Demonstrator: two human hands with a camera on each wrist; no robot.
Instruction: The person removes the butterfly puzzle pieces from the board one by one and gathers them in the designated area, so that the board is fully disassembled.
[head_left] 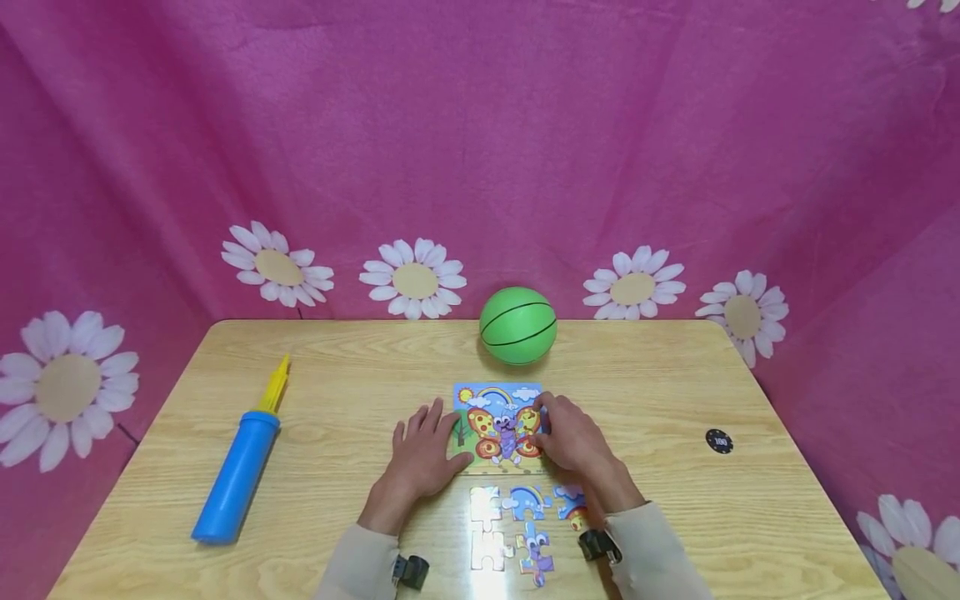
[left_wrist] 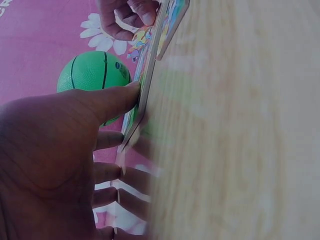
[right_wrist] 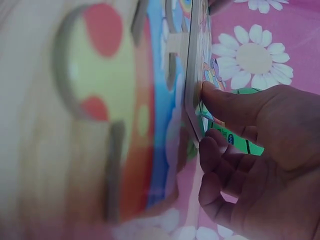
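Note:
A puzzle board [head_left: 495, 461] with a butterfly, a rainbow, a sun and a tree lies flat between both hands. My left hand [head_left: 423, 457] spreads fairly straight fingers along its left side, and the thumb [left_wrist: 117, 101] touches the near edge. At the right side, my right hand [head_left: 573, 435] has curled fingers, with its thumb [right_wrist: 227, 106] and index finger gripping the board's edge. In front of the board lie several loose jigsaw pieces, among them a rainbow piece [head_left: 528, 502] and a butterfly-face piece [head_left: 537, 547]. Glare washes out the pictures on the left pieces.
Behind the board, a green ball [head_left: 518, 325] sits near the table's back edge. A blue hand pump [head_left: 236, 479] with a yellow end lies at the left. On the right is a black round chip [head_left: 719, 441]. Pink flowered cloth [head_left: 480, 150] hangs around the table.

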